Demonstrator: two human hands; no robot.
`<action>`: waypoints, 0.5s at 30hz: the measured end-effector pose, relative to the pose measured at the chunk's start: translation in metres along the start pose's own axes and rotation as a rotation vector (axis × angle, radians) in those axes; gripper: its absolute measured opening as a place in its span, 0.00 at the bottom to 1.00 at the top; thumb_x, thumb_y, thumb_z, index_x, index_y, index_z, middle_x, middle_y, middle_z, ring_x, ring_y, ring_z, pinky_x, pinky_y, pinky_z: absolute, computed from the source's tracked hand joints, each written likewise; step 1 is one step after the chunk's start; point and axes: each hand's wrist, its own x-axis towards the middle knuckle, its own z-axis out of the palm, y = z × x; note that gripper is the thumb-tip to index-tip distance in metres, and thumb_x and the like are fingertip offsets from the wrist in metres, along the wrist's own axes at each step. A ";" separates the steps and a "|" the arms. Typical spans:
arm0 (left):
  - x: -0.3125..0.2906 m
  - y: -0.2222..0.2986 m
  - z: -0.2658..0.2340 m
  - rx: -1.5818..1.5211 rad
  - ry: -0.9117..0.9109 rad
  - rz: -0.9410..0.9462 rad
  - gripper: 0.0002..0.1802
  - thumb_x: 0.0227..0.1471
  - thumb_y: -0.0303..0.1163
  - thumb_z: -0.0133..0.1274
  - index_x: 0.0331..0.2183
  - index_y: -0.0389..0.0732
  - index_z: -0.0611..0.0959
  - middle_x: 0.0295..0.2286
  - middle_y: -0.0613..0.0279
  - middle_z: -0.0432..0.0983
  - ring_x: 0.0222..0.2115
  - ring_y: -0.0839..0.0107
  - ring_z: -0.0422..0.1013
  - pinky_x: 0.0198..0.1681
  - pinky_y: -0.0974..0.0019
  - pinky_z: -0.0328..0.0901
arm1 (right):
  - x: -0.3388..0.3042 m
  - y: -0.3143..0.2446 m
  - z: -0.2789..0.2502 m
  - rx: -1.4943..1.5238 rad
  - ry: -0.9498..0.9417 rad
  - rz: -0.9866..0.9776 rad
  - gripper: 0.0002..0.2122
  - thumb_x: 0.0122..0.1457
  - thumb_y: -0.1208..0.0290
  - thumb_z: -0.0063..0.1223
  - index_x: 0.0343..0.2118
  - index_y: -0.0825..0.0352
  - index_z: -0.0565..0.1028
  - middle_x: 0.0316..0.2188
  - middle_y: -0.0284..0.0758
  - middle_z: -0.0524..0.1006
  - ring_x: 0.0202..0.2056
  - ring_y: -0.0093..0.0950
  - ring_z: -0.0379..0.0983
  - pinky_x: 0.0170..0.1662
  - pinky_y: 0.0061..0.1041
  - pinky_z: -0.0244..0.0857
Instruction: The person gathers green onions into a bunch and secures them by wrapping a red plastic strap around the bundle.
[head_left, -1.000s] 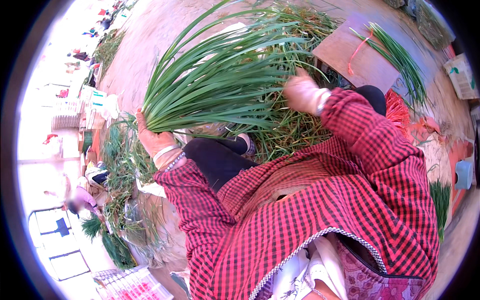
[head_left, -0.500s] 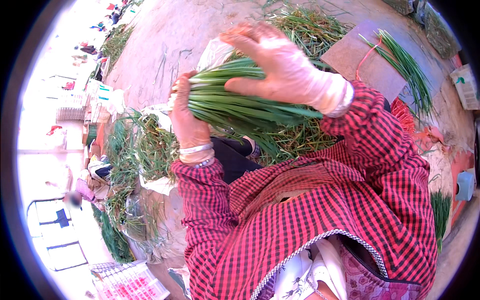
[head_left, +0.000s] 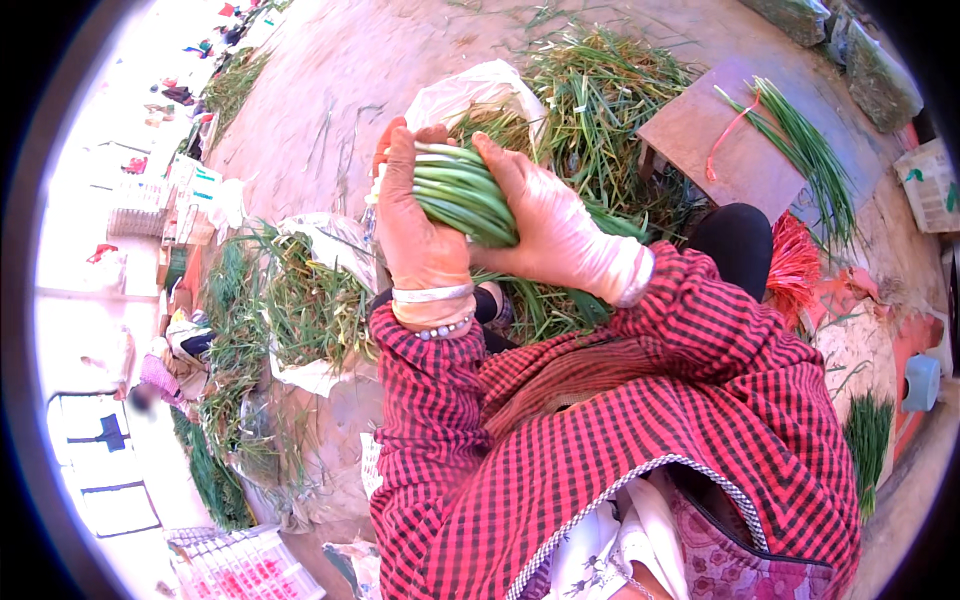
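Note:
A thick bunch of green chives [head_left: 462, 192] is held between my two gloved hands, its pale stem ends toward the left. My left hand [head_left: 425, 225] is wrapped around it near those stem ends. My right hand [head_left: 555, 215] is closed around the bunch a little further along the leaves, thumb on top. The leaves run on below my right wrist, partly hidden by the hand. Beyond my hands, a white sack [head_left: 478, 85] lies open beside a heap of loose chives and yellowed leaves [head_left: 605, 95].
At the right, a low board [head_left: 700, 130] bears a chive bunch [head_left: 815, 150] with a red tie. Red ties [head_left: 793, 262] lie near my knee. More loose greens [head_left: 310, 305] cover sheeting at the left. A crate [head_left: 930, 185] and blue container [head_left: 920, 378] stand far right.
My right hand has come down from above the leaves and closed around the bunch. The bunch now lies more tilted, and my left hand has shifted slightly right.

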 end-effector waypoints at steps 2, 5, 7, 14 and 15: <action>-0.009 -0.002 0.019 -0.043 -0.121 -0.045 0.25 0.58 0.30 0.54 0.56 0.39 0.67 0.44 0.55 0.73 0.43 0.64 0.72 0.48 0.62 0.68 | 0.005 0.008 -0.009 0.279 -0.045 0.243 0.36 0.45 0.65 0.64 0.58 0.66 0.61 0.45 0.48 0.74 0.46 0.43 0.74 0.50 0.32 0.68; -0.011 -0.009 0.022 0.045 -0.278 -0.001 0.29 0.58 0.27 0.52 0.59 0.38 0.63 0.49 0.56 0.70 0.48 0.65 0.69 0.51 0.62 0.66 | 0.010 0.030 -0.027 0.764 -0.184 0.385 0.25 0.49 0.69 0.62 0.51 0.68 0.69 0.39 0.38 0.78 0.40 0.30 0.77 0.45 0.28 0.69; -0.004 -0.011 0.007 0.169 -0.351 -0.047 0.33 0.55 0.25 0.54 0.61 0.39 0.62 0.50 0.58 0.69 0.51 0.66 0.67 0.51 0.65 0.65 | 0.009 0.035 -0.042 1.018 -0.381 0.569 0.21 0.49 0.70 0.61 0.47 0.69 0.72 0.35 0.36 0.79 0.35 0.26 0.77 0.41 0.26 0.71; -0.003 -0.024 0.002 0.056 -0.563 -0.268 0.37 0.48 0.36 0.60 0.57 0.37 0.67 0.44 0.56 0.75 0.44 0.60 0.73 0.50 0.56 0.67 | -0.015 -0.002 -0.052 1.504 -0.685 0.879 0.22 0.53 0.59 0.62 0.45 0.70 0.73 0.31 0.41 0.79 0.30 0.30 0.79 0.35 0.27 0.75; 0.000 -0.028 -0.003 -0.006 -0.591 -0.270 0.34 0.49 0.36 0.59 0.56 0.37 0.68 0.42 0.56 0.75 0.43 0.59 0.73 0.50 0.54 0.67 | -0.015 0.002 -0.051 1.467 -0.706 0.885 0.23 0.53 0.58 0.62 0.45 0.70 0.73 0.32 0.41 0.79 0.31 0.30 0.79 0.36 0.27 0.75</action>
